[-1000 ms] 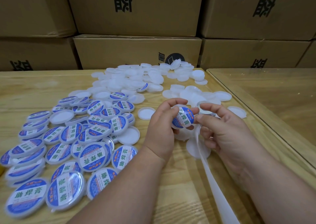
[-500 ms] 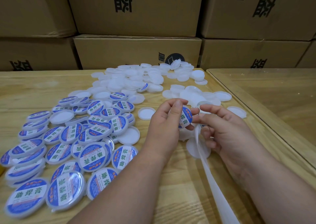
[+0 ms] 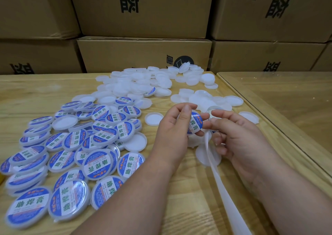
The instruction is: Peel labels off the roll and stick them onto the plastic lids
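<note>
My left hand (image 3: 172, 127) pinches a round blue-and-white label (image 3: 195, 124) between thumb and fingers, just above the table; I cannot tell if a lid sits behind it. My right hand (image 3: 240, 139) is close beside it, fingers curled round the white backing strip (image 3: 220, 184), which trails down towards the lower edge. A bit of blue shows under the right fingers. A white lid (image 3: 202, 156) lies under the strip. Labelled lids (image 3: 97, 163) are heaped at the left. Plain white lids (image 3: 143, 84) are piled further back.
A single plain lid (image 3: 153, 119) lies just left of my left hand. Stacked cardboard boxes (image 3: 143, 55) wall off the back of the wooden table (image 3: 36, 94). A second, glass-topped table (image 3: 287, 100) adjoins on the right.
My left thumb has slid over the left part of the label, and the label has shifted slightly towards my right hand. Both hands stay in nearly the same place.
</note>
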Motion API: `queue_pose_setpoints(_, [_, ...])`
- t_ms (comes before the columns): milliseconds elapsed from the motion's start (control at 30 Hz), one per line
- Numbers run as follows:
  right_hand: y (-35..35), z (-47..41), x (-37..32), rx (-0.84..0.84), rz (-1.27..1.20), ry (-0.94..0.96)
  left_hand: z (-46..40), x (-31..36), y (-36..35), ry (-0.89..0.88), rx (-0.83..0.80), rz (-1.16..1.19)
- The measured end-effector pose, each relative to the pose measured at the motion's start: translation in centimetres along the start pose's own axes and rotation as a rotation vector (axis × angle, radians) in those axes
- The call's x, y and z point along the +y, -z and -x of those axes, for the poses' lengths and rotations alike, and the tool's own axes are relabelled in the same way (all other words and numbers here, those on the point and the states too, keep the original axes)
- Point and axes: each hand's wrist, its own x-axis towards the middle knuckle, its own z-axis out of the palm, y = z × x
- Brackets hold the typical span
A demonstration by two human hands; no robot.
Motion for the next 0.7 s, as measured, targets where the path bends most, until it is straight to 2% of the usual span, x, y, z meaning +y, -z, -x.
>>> queue_pose_setpoints(267, [0.03, -0.03, -0.13, 0.01, 0.0, -0.014, -0.15, -0.28, -0.06, -0.007, 0.007, 0.026])
queue_pose_setpoints(700, [-0.12, 0.1, -0.31, 0.016, -0.008, -0.015, -0.22, -0.35, -0.02, 0.009, 0.032, -0.066])
